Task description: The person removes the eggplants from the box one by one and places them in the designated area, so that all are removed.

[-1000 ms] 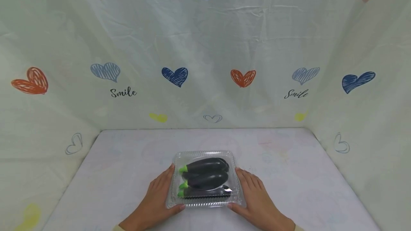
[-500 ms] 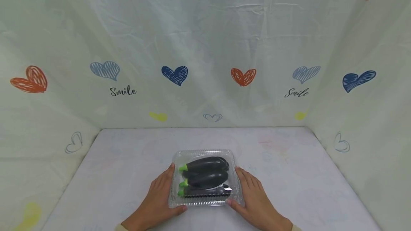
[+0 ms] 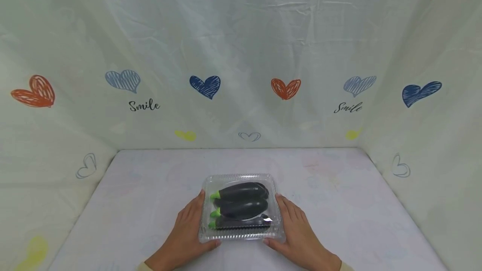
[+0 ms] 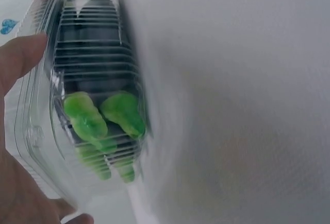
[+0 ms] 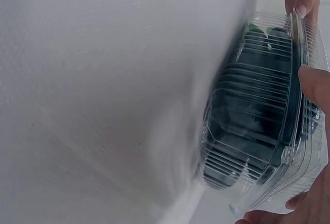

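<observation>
A clear plastic clamshell box [image 3: 241, 236], its lid down, holds several dark eggplants [image 3: 244, 207] whose green stems point left. My left hand [image 3: 184, 229] grips the box's left side, thumb at the near corner and fingers along the edge. On the opposite side my right hand [image 3: 303, 233] holds it the same way. In the left wrist view the green stems [image 4: 85, 116] press near the ribbed wall, with the left thumb [image 4: 23, 56] over the rim. The right wrist view has the right thumb [image 5: 313, 85] at the rim of the box [image 5: 247, 116].
The box is at the near middle of a white cloth-covered table [image 3: 150, 179]. A pale curtain [image 3: 244, 45] printed with hearts and "Smile" encloses the table at the back and both sides.
The whole head view shifts slightly, with the scene sitting a little higher now. Both thumbs have slid slightly inward along the near edge. The box stays between the hands.
</observation>
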A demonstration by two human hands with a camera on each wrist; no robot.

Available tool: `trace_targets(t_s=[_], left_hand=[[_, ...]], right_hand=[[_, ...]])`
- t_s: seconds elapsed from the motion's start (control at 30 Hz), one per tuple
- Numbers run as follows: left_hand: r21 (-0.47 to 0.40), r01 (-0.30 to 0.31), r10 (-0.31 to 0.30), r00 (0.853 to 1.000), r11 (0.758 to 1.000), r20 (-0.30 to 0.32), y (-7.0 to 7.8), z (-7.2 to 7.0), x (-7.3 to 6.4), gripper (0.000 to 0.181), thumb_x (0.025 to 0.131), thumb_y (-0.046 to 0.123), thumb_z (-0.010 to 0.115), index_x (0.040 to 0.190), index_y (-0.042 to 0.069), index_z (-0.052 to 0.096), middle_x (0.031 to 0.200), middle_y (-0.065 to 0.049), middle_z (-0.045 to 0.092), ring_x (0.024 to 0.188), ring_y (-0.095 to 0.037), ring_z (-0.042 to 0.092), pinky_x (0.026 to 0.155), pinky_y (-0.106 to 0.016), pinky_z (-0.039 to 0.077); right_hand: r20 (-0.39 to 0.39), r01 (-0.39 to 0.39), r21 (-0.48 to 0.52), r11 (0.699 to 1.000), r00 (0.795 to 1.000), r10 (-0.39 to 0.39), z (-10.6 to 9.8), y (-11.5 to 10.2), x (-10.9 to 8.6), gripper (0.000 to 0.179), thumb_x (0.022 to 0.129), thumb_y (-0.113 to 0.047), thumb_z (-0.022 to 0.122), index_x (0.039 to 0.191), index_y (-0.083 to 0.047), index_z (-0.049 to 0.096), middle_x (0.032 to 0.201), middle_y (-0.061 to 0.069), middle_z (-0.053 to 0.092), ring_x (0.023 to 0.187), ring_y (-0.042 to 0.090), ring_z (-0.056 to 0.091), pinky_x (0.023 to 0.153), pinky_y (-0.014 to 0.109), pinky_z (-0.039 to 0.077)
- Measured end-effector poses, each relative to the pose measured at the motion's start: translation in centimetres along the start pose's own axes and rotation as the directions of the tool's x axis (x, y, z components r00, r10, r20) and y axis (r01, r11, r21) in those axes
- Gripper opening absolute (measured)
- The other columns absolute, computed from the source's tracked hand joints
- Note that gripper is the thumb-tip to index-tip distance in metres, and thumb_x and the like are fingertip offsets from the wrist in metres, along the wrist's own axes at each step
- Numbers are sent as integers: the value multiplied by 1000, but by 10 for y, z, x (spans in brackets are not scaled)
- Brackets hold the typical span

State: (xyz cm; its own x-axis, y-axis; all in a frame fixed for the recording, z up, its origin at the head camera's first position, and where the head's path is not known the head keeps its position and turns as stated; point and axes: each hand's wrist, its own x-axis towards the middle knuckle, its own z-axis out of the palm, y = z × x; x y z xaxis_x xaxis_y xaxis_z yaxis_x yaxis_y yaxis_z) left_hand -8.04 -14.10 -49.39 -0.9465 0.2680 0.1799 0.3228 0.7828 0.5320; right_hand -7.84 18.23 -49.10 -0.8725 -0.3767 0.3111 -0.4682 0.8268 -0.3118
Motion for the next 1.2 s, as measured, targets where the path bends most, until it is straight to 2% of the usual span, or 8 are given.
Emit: trace_targets(t_s=[0.17, 0.4, 0.73, 0.93, 1.2], left_hand=[[14, 3, -2, 1000, 1000, -30, 3, 2, -1, 125, 73, 47, 92, 164, 0, 20, 161, -23, 42, 146, -42, 39, 115, -65, 40], [42, 30, -29, 999, 999, -35, 9, 4, -1, 118, 79, 47, 88, 163, -1, 21, 168, -23, 32, 149, -42, 36, 116, -66, 40], [10, 75, -74, 997, 997, -37, 13, 8, -1, 116, 81, 46, 86, 164, 0, 20, 168, -25, 30, 148, -43, 37, 116, -65, 39], [-5, 94, -94, 995, 996, -28, 13, 10, 0, 117, 82, 47, 87, 165, 2, 18, 167, -20, 35, 146, -40, 38, 117, -63, 39], [-17, 48, -49, 993, 999, -103, 11, 14, -2, 115, 80, 38, 89, 163, -2, 21, 158, -23, 45, 139, -41, 45, 112, -63, 43]], right_hand=[[-28, 15, 0, 1000, 1000, -15, 2, 1, 0, 110, 81, -52, 86, 159, 2, 30, 154, 20, 48, 138, 39, 50, 109, 60, 48], [-22, -13, 24, 1000, 1000, 14, 6, 3, 1, 108, 84, -51, 84, 162, 0, 27, 156, 21, 46, 141, 39, 48, 109, 63, 47], [-11, -34, 99, 995, 999, 35, 8, 6, 3, 105, 87, -47, 83, 163, -2, 26, 160, 21, 44, 143, 41, 47, 110, 67, 46], [-19, -30, 125, 992, 999, 33, 8, 6, 4, 102, 88, -42, 82, 163, -2, 26, 160, 22, 45, 142, 41, 47, 109, 68, 46], [-3, -37, 153, 988, 999, 38, 8, 6, 3, 101, 90, -36, 81, 165, -2, 22, 161, 24, 43, 144, 44, 45, 113, 68, 42]])
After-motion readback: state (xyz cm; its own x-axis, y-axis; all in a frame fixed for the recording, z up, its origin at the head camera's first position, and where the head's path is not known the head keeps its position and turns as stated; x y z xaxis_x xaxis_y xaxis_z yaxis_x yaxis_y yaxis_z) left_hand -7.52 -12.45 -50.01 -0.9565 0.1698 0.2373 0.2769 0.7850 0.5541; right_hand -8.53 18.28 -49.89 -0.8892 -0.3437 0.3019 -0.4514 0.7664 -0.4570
